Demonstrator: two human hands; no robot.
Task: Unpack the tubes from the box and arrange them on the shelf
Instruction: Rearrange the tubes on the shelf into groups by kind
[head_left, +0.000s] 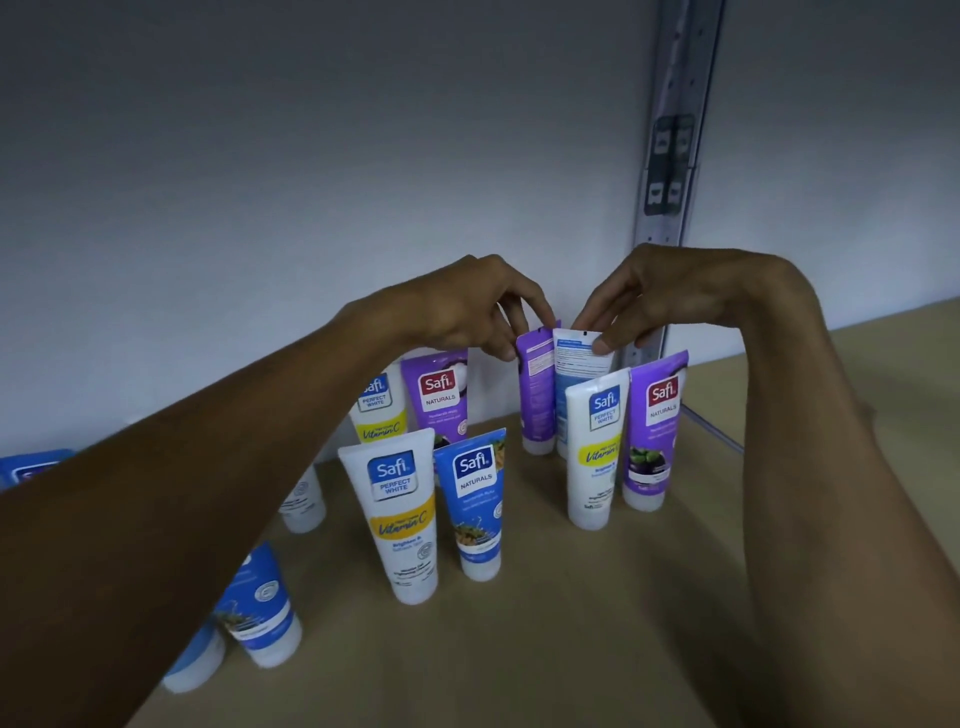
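Your left hand (467, 312) pinches the top of 1 purple tube (537, 400) in its fingers (540, 310). Your right hand (654, 296) pinches 1 white tube (576, 364) just beside it. Both tubes stand at the back of the shelf (571, 649). 12 tubes are in view, 3 of them purple.

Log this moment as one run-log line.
left hand: pinches purple tube top | right hand: pinches white tube top | both: upright, back labels toward camera | shelf: other tubes standing

Both arms outstretched, wrists bent down; left hand (467, 306) pinches purple tube (537, 400) top, right hand (660, 296) pinches white tube (577, 358) top.
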